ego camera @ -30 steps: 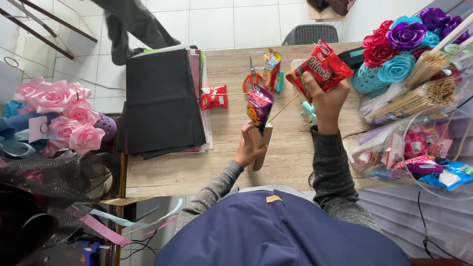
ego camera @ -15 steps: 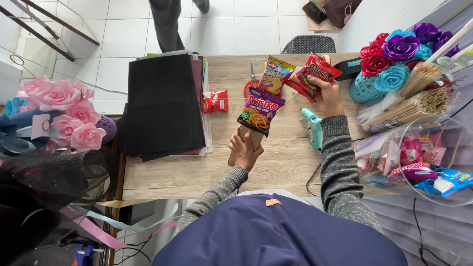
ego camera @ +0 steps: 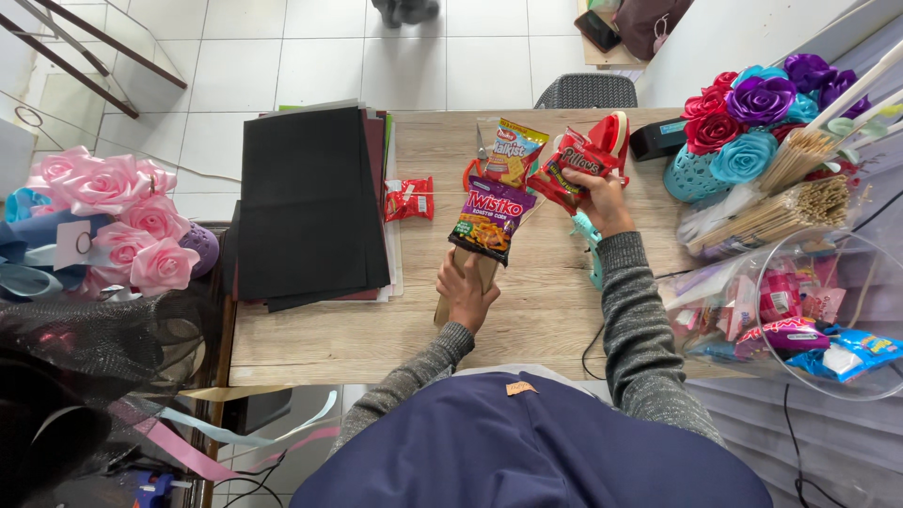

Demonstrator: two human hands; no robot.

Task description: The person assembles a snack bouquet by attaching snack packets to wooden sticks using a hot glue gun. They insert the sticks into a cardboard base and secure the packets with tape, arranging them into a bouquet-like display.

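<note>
L hand [ego camera: 467, 293] grips, prob., brown stick [ego camera: 451, 299]; R hand [ego camera: 602, 199] red packet [ego camera: 574, 166].

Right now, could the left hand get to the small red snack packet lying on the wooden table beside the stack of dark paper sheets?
Probably yes, once freed: the small red snack packet lies uncovered on open table left of the left hand. But that hand already grips a brown cone holder.

Purple snack bag [ego camera: 492, 218] mid-bench above left hand [ego camera: 467, 293]; red packet [ego camera: 574, 162] in right hand [ego camera: 594, 193]; yellow-green bag [ego camera: 513, 150] behind; small red packet [ego camera: 408, 198] beside black sheets.
</note>
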